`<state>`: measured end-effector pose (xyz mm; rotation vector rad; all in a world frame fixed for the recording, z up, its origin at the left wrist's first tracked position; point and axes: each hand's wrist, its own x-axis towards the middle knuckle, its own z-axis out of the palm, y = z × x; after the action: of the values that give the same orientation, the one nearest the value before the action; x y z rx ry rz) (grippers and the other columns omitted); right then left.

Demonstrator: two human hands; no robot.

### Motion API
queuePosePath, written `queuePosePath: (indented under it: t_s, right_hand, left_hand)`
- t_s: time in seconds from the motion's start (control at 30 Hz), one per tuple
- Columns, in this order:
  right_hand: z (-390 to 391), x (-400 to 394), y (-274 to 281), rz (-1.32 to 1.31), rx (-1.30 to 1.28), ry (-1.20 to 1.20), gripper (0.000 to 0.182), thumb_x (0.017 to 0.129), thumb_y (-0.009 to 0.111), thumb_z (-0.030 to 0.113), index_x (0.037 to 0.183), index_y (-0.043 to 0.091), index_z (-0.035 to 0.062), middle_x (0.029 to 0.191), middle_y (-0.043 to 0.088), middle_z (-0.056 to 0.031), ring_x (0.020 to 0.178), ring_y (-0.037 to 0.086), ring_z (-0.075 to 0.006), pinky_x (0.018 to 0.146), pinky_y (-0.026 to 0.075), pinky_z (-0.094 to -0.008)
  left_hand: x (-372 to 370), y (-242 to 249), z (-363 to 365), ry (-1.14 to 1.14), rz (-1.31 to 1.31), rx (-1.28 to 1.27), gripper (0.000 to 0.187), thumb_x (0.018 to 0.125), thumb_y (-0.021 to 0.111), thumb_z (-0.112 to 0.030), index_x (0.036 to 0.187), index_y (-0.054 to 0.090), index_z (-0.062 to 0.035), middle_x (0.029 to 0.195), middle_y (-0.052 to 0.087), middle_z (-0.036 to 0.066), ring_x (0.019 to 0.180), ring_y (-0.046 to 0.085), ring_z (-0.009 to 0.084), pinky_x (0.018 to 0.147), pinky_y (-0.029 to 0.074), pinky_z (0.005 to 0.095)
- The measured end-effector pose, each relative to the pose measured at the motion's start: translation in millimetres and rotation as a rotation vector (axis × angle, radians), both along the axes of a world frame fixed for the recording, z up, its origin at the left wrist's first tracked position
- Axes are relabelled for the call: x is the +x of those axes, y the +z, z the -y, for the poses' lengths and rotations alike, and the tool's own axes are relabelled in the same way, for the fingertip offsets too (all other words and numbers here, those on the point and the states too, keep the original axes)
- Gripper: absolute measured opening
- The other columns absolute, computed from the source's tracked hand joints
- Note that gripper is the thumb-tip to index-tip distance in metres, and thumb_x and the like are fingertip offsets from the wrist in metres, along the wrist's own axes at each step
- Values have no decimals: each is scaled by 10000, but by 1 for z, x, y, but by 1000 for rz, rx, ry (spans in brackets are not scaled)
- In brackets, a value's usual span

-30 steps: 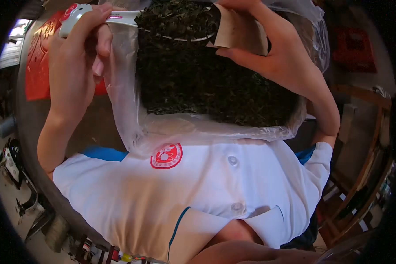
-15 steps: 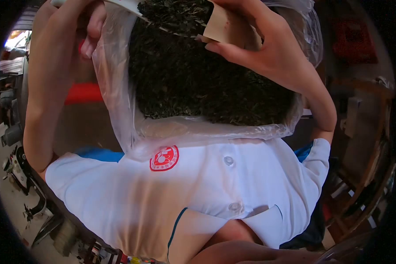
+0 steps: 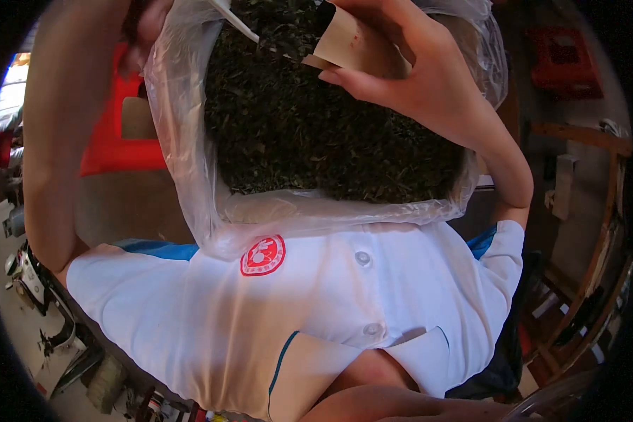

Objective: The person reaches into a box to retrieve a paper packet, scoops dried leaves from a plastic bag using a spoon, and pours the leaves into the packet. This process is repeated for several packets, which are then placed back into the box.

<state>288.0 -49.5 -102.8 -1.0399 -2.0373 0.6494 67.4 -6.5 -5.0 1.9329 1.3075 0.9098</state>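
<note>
Dark dried leaves (image 3: 316,133) fill a large clear plastic bag (image 3: 179,133) in front of my chest. My right hand (image 3: 429,77), thumb below and fingers above, grips a small brown paper bag (image 3: 362,46) over the leaves, its mouth turned to the left. At the upper left is my left hand (image 3: 151,35), blurred, with fingers curled and partly cut off by the frame's top. A white scoop-like tool (image 3: 238,20) reaches from the top edge over the leaves, near the paper bag's mouth. Its handle end is out of view, on my left hand's side.
A red plastic stool or crate (image 3: 123,151) stands below my left arm, with a brown piece (image 3: 138,118) on it. Another red crate (image 3: 566,63) is at the far right, above a wooden frame (image 3: 584,137). A scooter (image 3: 32,285) is parked at the left.
The white tool has swung to a steeper slant and lies nearer the paper bag. My left arm has shifted left, showing more of the red object. The paper bag has moved slightly left and tilted.
</note>
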Motion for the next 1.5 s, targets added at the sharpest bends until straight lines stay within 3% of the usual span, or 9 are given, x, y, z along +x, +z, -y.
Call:
queuePosePath:
  t_s: [0.17, 0.8, 1.1, 1.37, 1.5]
  right_hand:
    - [1, 0, 2, -10, 26, -26, 588, 759, 800, 215, 1198, 485, -17, 1041, 607, -171, 953, 641, -264, 831, 502, -322]
    - [0, -6, -9, -84, 76, -36, 586, 745, 817, 223, 1180, 511, -22, 1018, 629, -164, 927, 657, -241, 808, 513, -305]
    - [-4, -8, -19, -127, 147, -41, 569, 774, 804, 207, 1189, 503, -39, 1033, 625, -165, 996, 644, -225, 850, 506, -305]
    - [4, -3, -6, -68, 10, -85, 577, 796, 790, 223, 1200, 476, -44, 1007, 611, -142, 953, 628, -201, 853, 494, -308]
    - [-1, 2, -11, -166, -75, -25, 568, 816, 770, 188, 1225, 448, -39, 1027, 600, -143, 983, 616, -185, 884, 482, -307]
  left_hand:
    - [3, 1, -9, -49, -36, 135, 213, 876, 542, -92, 691, 591, 1, 438, 486, 23, 281, 410, 100, 288, 330, 191]
    - [-15, 0, -20, -113, -17, 268, 213, 872, 565, -84, 682, 598, 5, 452, 505, 46, 298, 419, 98, 305, 336, 200]
    - [-15, 10, -24, -147, 24, 378, 214, 871, 575, -81, 678, 601, 7, 458, 514, 56, 306, 423, 97, 313, 339, 204]
    - [-13, 25, -23, -172, 73, 477, 214, 869, 585, -77, 674, 604, 9, 464, 522, 65, 313, 427, 96, 320, 341, 208]
    - [-13, 31, -22, -186, 109, 518, 215, 869, 590, -76, 672, 606, 10, 467, 526, 70, 316, 429, 95, 323, 342, 210]
